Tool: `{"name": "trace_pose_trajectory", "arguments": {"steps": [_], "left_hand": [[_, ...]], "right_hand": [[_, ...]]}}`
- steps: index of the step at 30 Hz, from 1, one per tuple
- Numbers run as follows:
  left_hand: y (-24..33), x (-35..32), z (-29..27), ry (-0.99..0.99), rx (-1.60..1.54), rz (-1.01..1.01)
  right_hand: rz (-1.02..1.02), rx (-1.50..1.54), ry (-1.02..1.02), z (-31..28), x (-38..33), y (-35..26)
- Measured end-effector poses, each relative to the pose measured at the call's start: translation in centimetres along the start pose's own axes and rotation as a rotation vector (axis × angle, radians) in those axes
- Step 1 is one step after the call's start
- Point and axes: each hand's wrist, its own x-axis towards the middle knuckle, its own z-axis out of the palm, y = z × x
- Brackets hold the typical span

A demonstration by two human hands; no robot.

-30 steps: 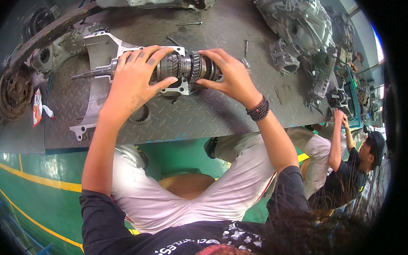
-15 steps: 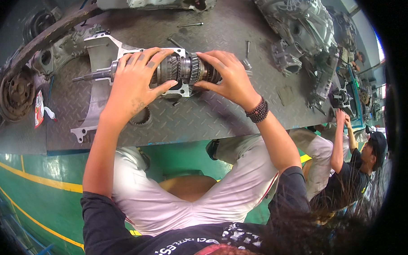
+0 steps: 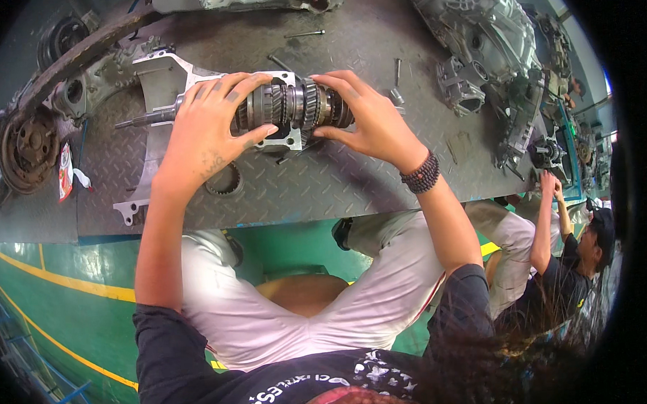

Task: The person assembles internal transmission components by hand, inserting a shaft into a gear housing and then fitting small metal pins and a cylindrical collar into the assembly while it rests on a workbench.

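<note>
A transmission gear shaft [image 3: 307,106] with several toothed gears lies lengthwise in a silver metal housing [image 3: 156,94]. Its thin bare end points left. My left hand [image 3: 207,131] curves over the left gears, thumb on the near side and fingers on the far side. Around the right-hand gears wraps my right hand [image 3: 378,125], thumb and fingers spread to either side of them. Both palms hide part of the shaft. Just below my left wrist, a toothed metal ring [image 3: 225,180] rests on the bench.
The bench [image 3: 280,196] has a patterned metal top. Bolts [image 3: 305,34] lie beyond the housing. A large silver casing [image 3: 478,33] stands far right, a rusty round part [image 3: 29,147] far left. A person [image 3: 554,279] in black works to the right.
My right hand has shifted slightly to the right along the gears. My left hand stays on the shaft, and the view has moved a little.
</note>
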Motion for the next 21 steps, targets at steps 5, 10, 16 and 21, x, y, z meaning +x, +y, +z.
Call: {"name": "trace_pose_trajectory", "arguments": {"steps": [5, 10, 16, 21], "left_hand": [[-0.4, -0.3, 0.4, 0.013, 0.009, -0.005], [-0.5, -0.3, 0.7, 0.027, 0.007, 0.001], [-0.3, -0.1, 0.6, 0.01, 0.022, 0.006], [-0.4, -0.3, -0.1, -0.021, -0.01, 0.009]], "right_hand": [[0.134, -0.002, -0.076, -0.9, -1.1, 1.0], [0.073, -0.001, -0.036, -0.2, -0.7, 1.0], [0.069, 0.024, -0.021, 0.0, -0.7, 0.7], [0.077, -0.007, -0.077, -1.0, -0.9, 1.4]]}}
